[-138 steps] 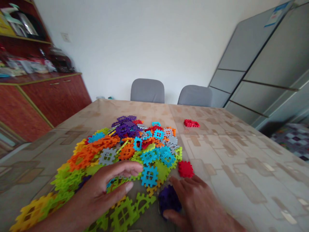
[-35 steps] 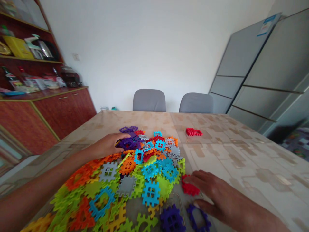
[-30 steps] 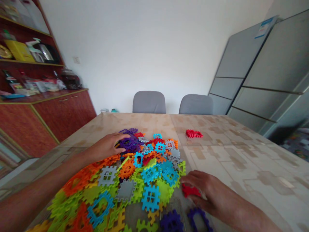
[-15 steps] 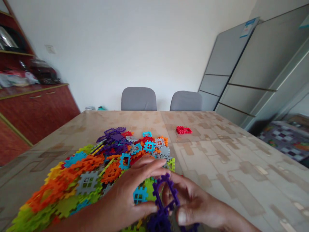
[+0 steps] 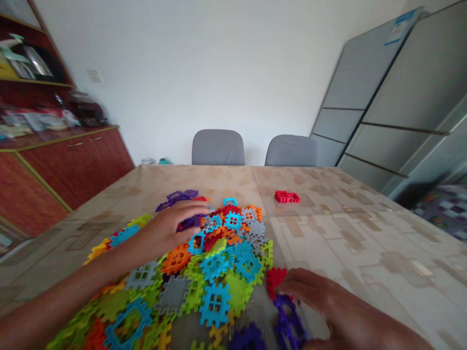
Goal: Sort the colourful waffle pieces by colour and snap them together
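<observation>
A heap of flat interlocking plastic tiles (image 5: 204, 262) in several colours covers the left half of the table (image 5: 365, 243). My left hand (image 5: 166, 228) reaches over the heap, fingers stretched out, its tips on the purple tiles (image 5: 178, 197) at the far side. My right hand (image 5: 314, 294) lies low near the front edge, fingers extended flat beside a red tile (image 5: 273, 279) and over purple frame tiles (image 5: 288, 325). Neither hand visibly holds a tile.
A small red tile assembly (image 5: 287, 196) sits alone further back on the table. Two grey chairs (image 5: 219, 147) stand at the far end. A red-brown sideboard (image 5: 65, 165) runs along the left; grey cabinets (image 5: 394, 112) stand at the right.
Half a second ago both hands held a purple frame tile together near the front. Now the left hand has reached out to the far purple tiles and the right hand has dropped to the table.
</observation>
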The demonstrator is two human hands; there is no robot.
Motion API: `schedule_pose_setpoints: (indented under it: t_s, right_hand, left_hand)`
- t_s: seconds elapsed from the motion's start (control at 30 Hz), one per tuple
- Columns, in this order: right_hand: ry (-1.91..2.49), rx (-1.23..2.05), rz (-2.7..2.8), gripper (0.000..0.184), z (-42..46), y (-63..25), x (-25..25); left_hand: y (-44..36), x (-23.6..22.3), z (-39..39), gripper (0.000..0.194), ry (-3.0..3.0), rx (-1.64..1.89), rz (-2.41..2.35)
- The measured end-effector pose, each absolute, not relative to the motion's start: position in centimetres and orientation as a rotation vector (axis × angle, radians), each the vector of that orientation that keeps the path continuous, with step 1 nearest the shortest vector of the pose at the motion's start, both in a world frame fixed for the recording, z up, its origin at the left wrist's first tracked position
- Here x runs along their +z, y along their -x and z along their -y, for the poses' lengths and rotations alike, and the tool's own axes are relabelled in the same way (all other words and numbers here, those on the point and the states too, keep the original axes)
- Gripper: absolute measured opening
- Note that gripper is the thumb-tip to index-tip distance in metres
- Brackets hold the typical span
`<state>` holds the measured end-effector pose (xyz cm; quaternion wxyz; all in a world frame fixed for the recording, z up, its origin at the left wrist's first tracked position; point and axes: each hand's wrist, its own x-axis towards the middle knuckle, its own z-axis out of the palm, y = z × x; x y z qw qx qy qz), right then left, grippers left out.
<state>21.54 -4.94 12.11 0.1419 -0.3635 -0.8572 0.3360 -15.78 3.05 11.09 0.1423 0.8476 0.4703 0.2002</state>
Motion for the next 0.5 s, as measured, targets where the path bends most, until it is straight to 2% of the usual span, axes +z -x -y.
schedule_pose_setpoints:
  t_s: [0.07, 0.2, 0.5]
  right_hand:
    - [1.072, 0.72, 2.627, 0.06, 5.1, -21.7, 11.9]
    - [1.081, 0.337, 2.798, 0.034, 4.9, -21.2, 9.2]
    - [0.981, 0.123, 2.856, 0.022, 5.4, -21.9, 4.1]
  left_hand:
    - [19.1, 11.2, -5.2, 0.049, -2.417, 0.487, -1.434]
    - [22.6, 10.3, -6.7, 0.052, -2.406, 0.306, -1.419]
    - [22.6, 9.6, -8.2, 0.056, -2.466, 0.216, -1.294]
